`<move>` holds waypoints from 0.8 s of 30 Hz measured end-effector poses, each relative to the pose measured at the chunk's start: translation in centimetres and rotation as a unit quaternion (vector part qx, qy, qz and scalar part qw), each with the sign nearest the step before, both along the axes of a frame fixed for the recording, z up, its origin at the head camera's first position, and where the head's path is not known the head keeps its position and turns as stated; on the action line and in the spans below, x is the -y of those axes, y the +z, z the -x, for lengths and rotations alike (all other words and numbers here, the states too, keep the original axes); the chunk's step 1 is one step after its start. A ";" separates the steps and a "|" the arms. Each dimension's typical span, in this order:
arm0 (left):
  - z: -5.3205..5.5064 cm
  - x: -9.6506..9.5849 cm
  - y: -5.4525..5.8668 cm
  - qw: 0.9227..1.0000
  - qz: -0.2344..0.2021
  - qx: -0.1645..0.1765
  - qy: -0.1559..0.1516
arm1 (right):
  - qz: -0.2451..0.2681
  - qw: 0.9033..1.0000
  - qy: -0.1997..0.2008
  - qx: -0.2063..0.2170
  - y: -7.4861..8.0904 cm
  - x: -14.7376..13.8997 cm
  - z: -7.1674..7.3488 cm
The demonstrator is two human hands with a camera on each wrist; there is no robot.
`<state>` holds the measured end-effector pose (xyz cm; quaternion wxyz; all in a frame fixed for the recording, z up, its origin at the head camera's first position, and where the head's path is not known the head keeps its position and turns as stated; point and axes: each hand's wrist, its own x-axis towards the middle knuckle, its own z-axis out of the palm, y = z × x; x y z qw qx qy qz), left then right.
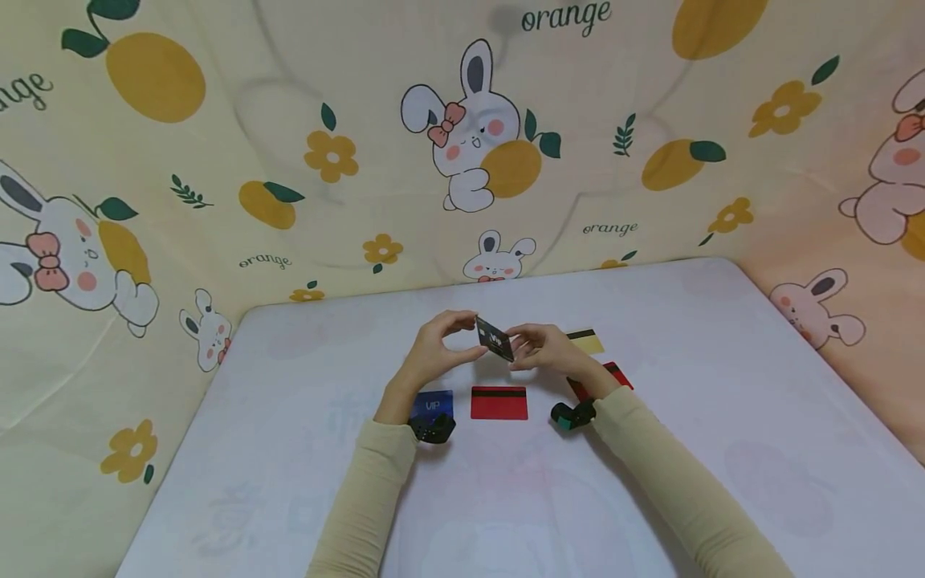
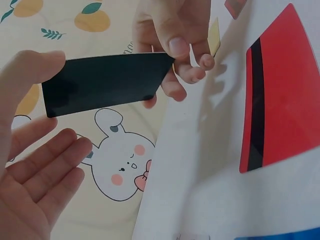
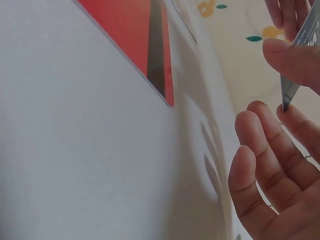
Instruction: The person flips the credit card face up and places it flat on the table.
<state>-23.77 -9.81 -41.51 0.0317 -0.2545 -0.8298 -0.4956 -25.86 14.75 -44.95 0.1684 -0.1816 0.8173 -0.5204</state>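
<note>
A black card with VIP lettering [image 1: 495,339] is held up over the table, tilted, between the two hands. In the left wrist view the plain dark side of the black card [image 2: 105,84] shows. My left hand [image 1: 436,347] pinches its left end between thumb and index finger, the other fingers spread below. The thumb and index finger of my right hand [image 1: 542,348] pinch the opposite end. In the right wrist view the right hand [image 3: 280,165] has its remaining fingers loosely bent under the card's corner.
On the white table [image 1: 289,449] lie a red card with a black stripe [image 1: 499,408], a blue VIP card [image 1: 435,403] near the left wrist, a gold card [image 1: 588,343] and another red card [image 1: 618,374], partly covered by the right arm. A patterned cloth [image 1: 361,96] hangs behind.
</note>
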 end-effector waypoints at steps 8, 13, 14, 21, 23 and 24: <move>0.1 0.2 -0.2 1.000 0.003 0.005 0.001 | -0.003 1.000 -0.001 -0.001 0.4 -0.4 -0.1; 0.1 0.2 -0.4 1.000 0.017 0.010 0.006 | -0.009 1.000 -0.009 0.004 0.5 -0.6 0.0; 0.1 0.3 -0.4 1.000 0.021 0.012 0.008 | -0.010 1.000 -0.010 0.006 0.5 -0.6 0.0; 0.2 0.6 -0.7 0.999 0.037 0.035 0.013 | -0.019 1.000 -0.018 0.010 0.3 -0.8 0.3; 0.2 0.7 -0.7 0.998 0.042 0.041 0.011 | -0.022 0.999 -0.021 0.009 0.3 -0.9 0.3; 0.2 0.7 -0.8 0.998 0.044 0.045 0.011 | -0.022 0.999 -0.023 0.008 0.4 -0.9 0.3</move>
